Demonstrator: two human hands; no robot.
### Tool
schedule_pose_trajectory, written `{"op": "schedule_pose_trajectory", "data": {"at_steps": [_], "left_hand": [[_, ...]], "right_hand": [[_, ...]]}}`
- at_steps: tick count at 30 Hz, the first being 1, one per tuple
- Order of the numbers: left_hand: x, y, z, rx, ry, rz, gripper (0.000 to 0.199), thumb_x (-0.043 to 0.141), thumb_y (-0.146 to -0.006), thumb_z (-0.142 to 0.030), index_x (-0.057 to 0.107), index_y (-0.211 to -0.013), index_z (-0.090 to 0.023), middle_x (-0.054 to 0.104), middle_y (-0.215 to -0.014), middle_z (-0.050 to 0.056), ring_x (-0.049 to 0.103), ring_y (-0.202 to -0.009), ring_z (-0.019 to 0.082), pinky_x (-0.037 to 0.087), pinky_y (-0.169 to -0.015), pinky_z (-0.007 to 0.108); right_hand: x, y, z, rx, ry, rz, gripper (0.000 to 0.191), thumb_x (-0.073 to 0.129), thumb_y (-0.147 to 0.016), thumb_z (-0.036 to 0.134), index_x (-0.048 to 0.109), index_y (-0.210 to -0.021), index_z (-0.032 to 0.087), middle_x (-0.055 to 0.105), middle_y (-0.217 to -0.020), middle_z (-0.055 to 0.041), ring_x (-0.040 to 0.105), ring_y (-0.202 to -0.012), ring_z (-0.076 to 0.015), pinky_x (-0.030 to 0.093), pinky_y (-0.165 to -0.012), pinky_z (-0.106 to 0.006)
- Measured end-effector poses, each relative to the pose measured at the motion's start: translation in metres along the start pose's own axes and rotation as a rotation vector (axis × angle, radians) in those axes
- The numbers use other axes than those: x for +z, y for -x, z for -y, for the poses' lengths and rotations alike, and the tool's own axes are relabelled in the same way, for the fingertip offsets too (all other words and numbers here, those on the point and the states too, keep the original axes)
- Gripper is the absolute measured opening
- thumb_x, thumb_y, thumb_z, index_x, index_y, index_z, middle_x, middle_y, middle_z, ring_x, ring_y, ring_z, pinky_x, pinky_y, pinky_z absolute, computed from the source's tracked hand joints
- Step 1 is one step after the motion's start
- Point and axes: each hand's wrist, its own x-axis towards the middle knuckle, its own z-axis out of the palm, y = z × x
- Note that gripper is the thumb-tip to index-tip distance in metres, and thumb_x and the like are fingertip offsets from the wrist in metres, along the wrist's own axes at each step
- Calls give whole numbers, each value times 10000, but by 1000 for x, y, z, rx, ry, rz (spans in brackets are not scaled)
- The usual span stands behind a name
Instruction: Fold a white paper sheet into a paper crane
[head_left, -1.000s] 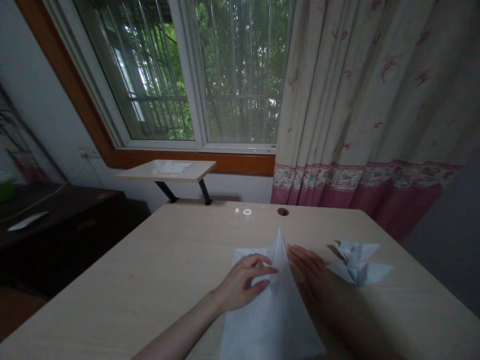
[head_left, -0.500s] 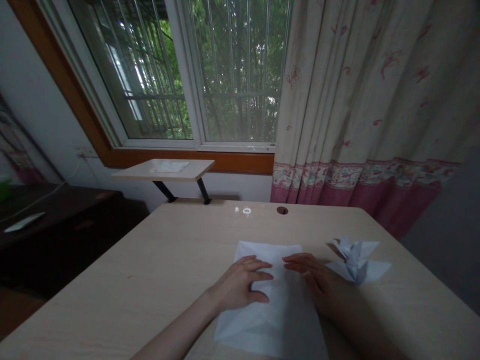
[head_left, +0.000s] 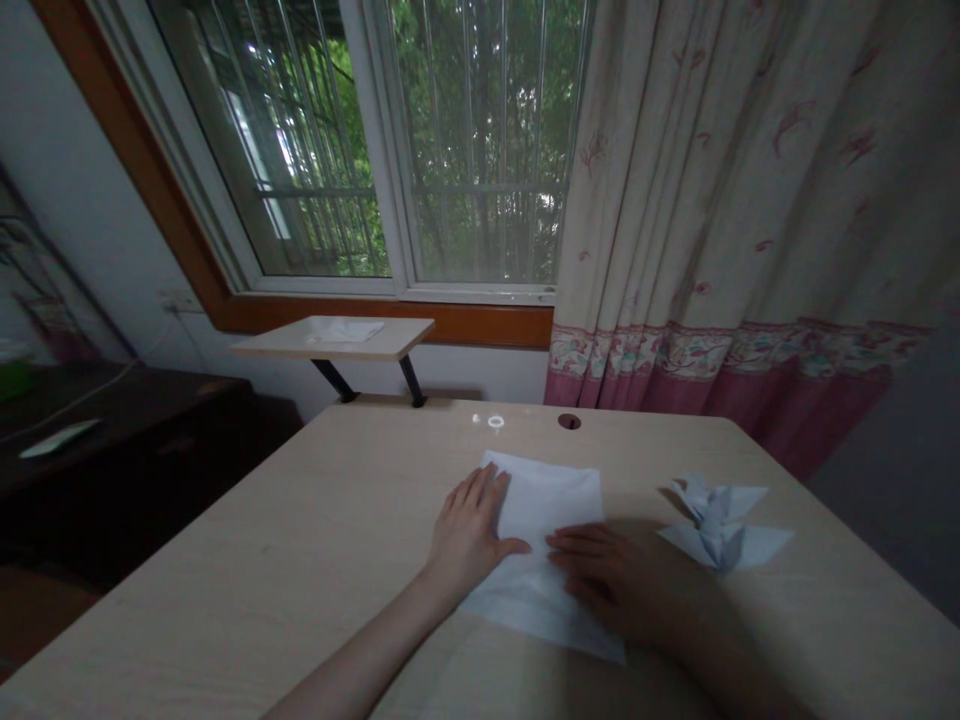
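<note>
A sheet of white paper point(head_left: 551, 490) with faint creases lies flat on the pale wooden desk point(head_left: 337, 510). My left hand point(head_left: 466, 525) rests along its left edge, fingers stretched toward the far corner and thumb out over the sheet. On the right side, my right hand point(head_left: 611, 575) lies across the paper with its fingers extended to the left; part of it is in shadow. Neither hand grips anything. To the right of my right hand sit folded white paper pieces, apparently origami cranes point(head_left: 724, 525), close together.
A small raised shelf point(head_left: 270, 345) on black supports stands at the desk's far left, with white paper point(head_left: 352, 330) on it. A round cable hole point(head_left: 569, 422) is near the far edge. Behind are a barred window and a floral curtain point(head_left: 675, 200). A dark table point(head_left: 150, 410) stands left.
The paper has moved away from me, its near edge now farther up the desk. My left hand has turned to point along the left edge; my right hand has shifted slightly nearer and left.
</note>
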Motion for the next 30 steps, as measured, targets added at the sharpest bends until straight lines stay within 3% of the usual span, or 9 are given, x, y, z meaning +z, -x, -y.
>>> {"op": "schedule_pose_trajectory", "data": {"at_steps": [4, 7, 10, 12, 15, 17, 26, 30], "left_hand": [[11, 3, 5, -107, -16, -45, 1069, 738, -593, -703, 339, -1441, -187, 353, -1486, 204, 352, -1339, 414, 338, -1046, 547], [16, 3, 7, -154, -13, -54, 1100, 755, -581, -683, 316, -1447, -166, 389, -1457, 223, 334, -1347, 426, 307, -1063, 549], [13, 2, 6, -170, 17, -35, 1030, 785, -603, -602, 357, -1425, -153, 426, -1434, 211, 353, -1337, 412, 315, -1066, 535], [8, 2, 4, -168, 45, -36, 876, 767, -678, -505, 410, -1395, -148, 426, -1440, 187, 383, -1322, 379, 333, -1069, 509], [0, 1, 0, -143, 76, -93, 564, 639, -817, -337, 495, -1332, -159, 456, -1428, 142, 434, -1286, 317, 350, -1073, 475], [-5, 0, -3, -110, 75, -140, 460, 560, -850, -249, 528, -1303, -174, 489, -1407, 117, 441, -1275, 302, 328, -1086, 489], [-12, 3, -8, 62, 147, -223, 515, 445, -856, -120, 476, -1362, -213, 502, -1406, 78, 433, -1276, 270, 262, -1109, 520], [-16, 3, -10, 146, 273, -235, 514, 427, -872, -109, 460, -1372, -226, 512, -1391, 83, 439, -1264, 258, 333, -1065, 503]], "right_hand": [[3, 0, -3, -34, 2, 33, 411, 482, -938, 423, 529, -1335, 324, 539, -1379, 11, 499, -1268, -194, 395, -1078, -391], [6, -1, -5, -39, 1, 38, 421, 478, -941, 414, 502, -1355, 339, 527, -1388, 19, 494, -1273, -197, 382, -1088, -405], [12, -1, -9, -58, 6, 28, 422, 466, -951, 397, 483, -1368, 338, 513, -1400, 20, 475, -1291, -196, 334, -1121, -428], [15, -1, -12, -73, 4, 21, 428, 461, -955, 395, 464, -1380, 342, 501, -1411, 25, 462, -1302, -189, 301, -1140, -436], [16, -1, -13, -72, -6, 31, 434, 462, -956, 396, 450, -1388, 348, 493, -1419, 28, 450, -1311, -190, 295, -1143, -446], [15, -1, -13, -63, -15, 47, 435, 468, -954, 390, 455, -1386, 344, 495, -1417, 21, 451, -1310, -197, 303, -1137, -453], [17, 1, -15, -63, -46, 49, 470, 438, -964, 416, 401, -1424, 328, 434, -1463, 12, 409, -1340, -203, 260, -1155, -438], [20, -1, -15, 0, -85, 98, 515, 408, -967, 458, 358, -1452, 291, 375, -1499, -19, 358, -1371, -220, 225, -1165, -438]]}}
